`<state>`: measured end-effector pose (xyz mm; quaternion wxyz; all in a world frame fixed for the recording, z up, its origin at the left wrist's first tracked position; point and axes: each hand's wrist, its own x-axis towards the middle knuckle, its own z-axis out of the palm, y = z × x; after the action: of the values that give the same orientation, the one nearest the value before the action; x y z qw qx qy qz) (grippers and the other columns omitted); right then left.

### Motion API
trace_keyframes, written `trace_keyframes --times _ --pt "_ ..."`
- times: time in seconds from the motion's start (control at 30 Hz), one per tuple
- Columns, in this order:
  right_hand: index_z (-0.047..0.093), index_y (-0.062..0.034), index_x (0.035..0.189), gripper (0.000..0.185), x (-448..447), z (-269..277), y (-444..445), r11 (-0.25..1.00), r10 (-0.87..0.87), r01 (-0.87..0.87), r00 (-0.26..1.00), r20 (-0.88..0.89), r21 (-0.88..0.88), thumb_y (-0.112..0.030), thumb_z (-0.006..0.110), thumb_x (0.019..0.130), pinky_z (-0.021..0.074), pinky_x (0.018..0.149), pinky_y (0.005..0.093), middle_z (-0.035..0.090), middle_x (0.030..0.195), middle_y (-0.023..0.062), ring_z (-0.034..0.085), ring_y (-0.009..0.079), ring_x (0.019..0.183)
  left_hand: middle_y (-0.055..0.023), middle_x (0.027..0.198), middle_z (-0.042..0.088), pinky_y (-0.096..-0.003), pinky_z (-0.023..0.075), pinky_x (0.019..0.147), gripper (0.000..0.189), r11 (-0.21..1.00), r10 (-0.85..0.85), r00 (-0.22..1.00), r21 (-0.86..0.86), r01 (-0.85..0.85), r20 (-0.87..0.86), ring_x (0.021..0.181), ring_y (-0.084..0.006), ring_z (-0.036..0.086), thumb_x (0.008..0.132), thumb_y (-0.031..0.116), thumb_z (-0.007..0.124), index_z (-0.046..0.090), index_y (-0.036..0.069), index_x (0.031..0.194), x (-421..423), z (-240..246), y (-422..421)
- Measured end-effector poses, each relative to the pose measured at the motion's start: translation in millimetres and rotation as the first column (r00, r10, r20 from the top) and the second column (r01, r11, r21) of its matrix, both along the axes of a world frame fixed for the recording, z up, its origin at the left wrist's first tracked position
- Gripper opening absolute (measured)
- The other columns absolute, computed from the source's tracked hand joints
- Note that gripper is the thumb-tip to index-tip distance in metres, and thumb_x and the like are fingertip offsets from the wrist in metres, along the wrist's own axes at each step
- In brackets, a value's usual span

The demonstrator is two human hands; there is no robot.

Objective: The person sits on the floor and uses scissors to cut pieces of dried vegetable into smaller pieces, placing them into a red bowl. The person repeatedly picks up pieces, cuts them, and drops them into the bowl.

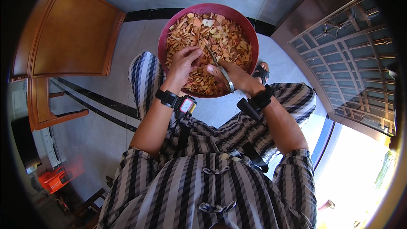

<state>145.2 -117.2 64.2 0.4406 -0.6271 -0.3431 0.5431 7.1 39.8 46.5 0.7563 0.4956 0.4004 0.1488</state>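
A large red tub (244,25) stands on the floor before me, filled with thin, pale orange-brown dried slices (187,35) that look like chopped root or tuber. My right hand (237,75) grips a pair of metal scissors (226,77) over the tub's near right part, their blades pointing up and away to the left. To the left of the blades is my left hand (187,62), thumb and fingers drawn together above the slices. Whether a small piece is pinched there is too small to tell. A whitish piece (208,23) lies on top of the pile towards the far side.
My legs in striped trousers (144,76) flank the tub. A brown wooden cabinet (73,31) is at the left, and a door with a metal grille (346,60) stands at the right beside a bright doorway (343,171). An orange plastic object (52,179) sits at the lower left.
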Motion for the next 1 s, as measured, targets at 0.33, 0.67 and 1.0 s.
trace_keyframes --times 0.33,0.67,1.0 --pt "0.062 0.0019 0.09 0.057 17 7 1 0.984 -0.17 0.168 0.985 0.027 0.065 -0.055 0.064 0.093 0.0452 0.045 0.0252 0.058 0.063 0.0023 0.058 0.0102 0.049 -0.0151 0.105 0.071 -0.0348 0.0532 0.079 0.03 0.75 -0.065 0.944 0.608 0.26 -0.324 0.09 -0.0251 0.068 0.092 0.015 0.067 0.066 -0.001 0.117 1 -19 33" --pt "0.062 0.0005 0.095 0.057 17 4 3 0.989 -0.141 0.146 0.984 0.104 -0.037 -0.056 0.063 0.094 0.0459 0.046 0.0249 0.057 0.065 0.0012 0.059 0.0097 0.051 -0.0169 0.101 0.071 -0.0442 0.0504 0.084 0.027 0.441 -0.134 0.73 0.62 0.649 -0.67 0.095 -0.0368 0.067 0.084 0.016 0.071 0.068 0.003 0.107 5 -23 12" --pt "0.064 0.0019 0.111 0.069 14 -4 1 0.997 0.027 -0.019 0.995 0.099 -0.074 -0.065 0.06 0.092 0.0497 0.058 0.0266 0.062 0.078 0.0058 0.064 0.0135 0.065 -0.0023 0.092 0.067 -0.0241 0.0488 0.067 0.027 0.992 0.043 0.993 0.125 -0.028 -0.113 0.076 -0.0103 0.061 0.092 0.009 0.07 0.065 0.002 0.118 -11 -10 33"
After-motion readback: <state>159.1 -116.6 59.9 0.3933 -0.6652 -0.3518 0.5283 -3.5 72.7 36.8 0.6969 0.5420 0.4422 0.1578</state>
